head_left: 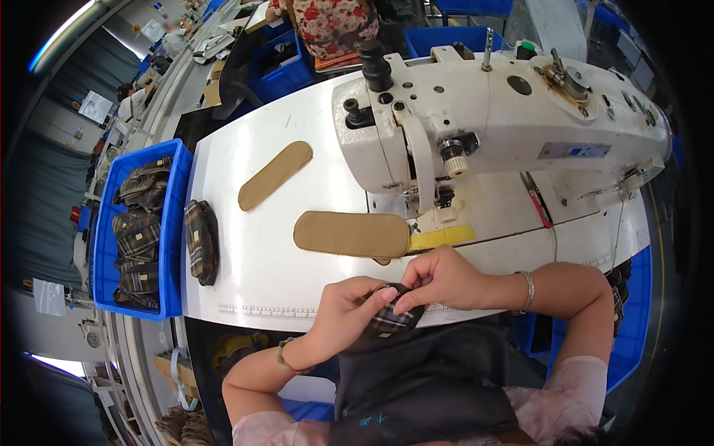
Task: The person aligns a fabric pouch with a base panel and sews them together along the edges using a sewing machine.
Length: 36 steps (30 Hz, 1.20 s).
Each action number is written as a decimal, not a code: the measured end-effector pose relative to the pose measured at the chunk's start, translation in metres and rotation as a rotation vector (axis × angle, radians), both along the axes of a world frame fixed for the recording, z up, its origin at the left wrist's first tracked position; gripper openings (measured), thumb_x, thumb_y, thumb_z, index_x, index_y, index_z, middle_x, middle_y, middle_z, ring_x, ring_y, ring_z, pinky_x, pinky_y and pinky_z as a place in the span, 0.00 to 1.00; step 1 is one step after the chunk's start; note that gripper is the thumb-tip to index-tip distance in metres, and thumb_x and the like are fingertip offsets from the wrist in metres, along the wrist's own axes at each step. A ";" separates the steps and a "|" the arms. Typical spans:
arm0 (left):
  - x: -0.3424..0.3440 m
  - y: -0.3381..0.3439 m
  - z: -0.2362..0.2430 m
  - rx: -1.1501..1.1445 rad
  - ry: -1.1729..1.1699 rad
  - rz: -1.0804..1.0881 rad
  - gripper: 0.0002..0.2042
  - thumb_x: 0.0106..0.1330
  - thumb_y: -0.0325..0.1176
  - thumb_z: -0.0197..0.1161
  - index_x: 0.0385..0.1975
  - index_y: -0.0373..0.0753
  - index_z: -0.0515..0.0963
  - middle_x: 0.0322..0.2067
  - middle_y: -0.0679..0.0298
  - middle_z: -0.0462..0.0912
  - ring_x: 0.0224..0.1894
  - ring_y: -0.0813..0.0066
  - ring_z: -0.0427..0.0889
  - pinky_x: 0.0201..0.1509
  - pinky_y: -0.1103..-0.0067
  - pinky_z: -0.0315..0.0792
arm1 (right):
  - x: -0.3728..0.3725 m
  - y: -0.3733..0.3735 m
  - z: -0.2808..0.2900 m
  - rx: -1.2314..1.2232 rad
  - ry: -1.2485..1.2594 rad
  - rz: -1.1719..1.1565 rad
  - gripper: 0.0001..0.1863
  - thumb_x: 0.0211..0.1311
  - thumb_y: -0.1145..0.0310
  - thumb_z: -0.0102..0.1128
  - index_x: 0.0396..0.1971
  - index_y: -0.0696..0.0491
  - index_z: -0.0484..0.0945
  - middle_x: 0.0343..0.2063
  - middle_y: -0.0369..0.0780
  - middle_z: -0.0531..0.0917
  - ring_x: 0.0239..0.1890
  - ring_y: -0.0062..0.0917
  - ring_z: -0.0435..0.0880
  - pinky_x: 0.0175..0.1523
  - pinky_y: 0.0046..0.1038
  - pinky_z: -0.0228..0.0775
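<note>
Close to the table's front edge, my left hand and my right hand meet on a small dark plaid fabric pouch. My left thumb and fingers pinch its left side. The right fingertips pinch its upper edge, where a zipper seems to run. Just beyond lies a tan rounded fabric piece, its right end by the sewing machine's needle area. Another tan piece rests slanted farther off to the left. A finished-looking plaid pouch lies at the table's left edge.
A white sewing machine fills the right side of the white table. Red-handled thread snips and a yellow strip lie on its bed. A blue bin of plaid pouches stands left. A person in a floral top sits beyond.
</note>
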State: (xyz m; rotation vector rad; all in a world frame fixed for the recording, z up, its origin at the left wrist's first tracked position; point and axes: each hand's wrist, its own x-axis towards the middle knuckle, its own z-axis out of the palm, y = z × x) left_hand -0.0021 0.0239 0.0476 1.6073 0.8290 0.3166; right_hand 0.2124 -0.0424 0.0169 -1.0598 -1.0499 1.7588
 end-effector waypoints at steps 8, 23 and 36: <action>-0.006 0.031 -0.001 -0.162 0.027 -0.069 0.14 0.75 0.38 0.58 0.40 0.31 0.81 0.29 0.71 0.81 0.33 0.87 0.72 0.39 0.82 0.72 | 0.003 0.001 -0.004 0.758 -0.607 -0.128 0.10 0.59 0.66 0.71 0.30 0.56 0.81 0.34 0.38 0.85 0.22 0.21 0.79 0.27 0.22 0.72; 0.075 0.115 -0.002 0.484 0.184 -0.488 0.03 0.63 0.25 0.64 0.35 0.36 0.80 0.29 0.59 0.82 0.33 0.64 0.80 0.40 0.73 0.74 | 0.023 0.025 -0.019 1.140 -1.317 -0.074 0.10 0.58 0.64 0.62 0.35 0.54 0.80 0.35 0.36 0.82 0.22 0.24 0.82 0.23 0.27 0.73; 0.074 0.122 -0.009 0.396 0.008 -0.470 0.05 0.66 0.29 0.64 0.35 0.35 0.80 0.26 0.58 0.81 0.29 0.68 0.77 0.38 0.74 0.72 | 0.026 0.032 -0.008 1.382 -1.583 -0.253 0.07 0.48 0.70 0.62 0.29 0.53 0.78 0.18 0.31 0.70 0.16 0.16 0.73 0.18 0.20 0.61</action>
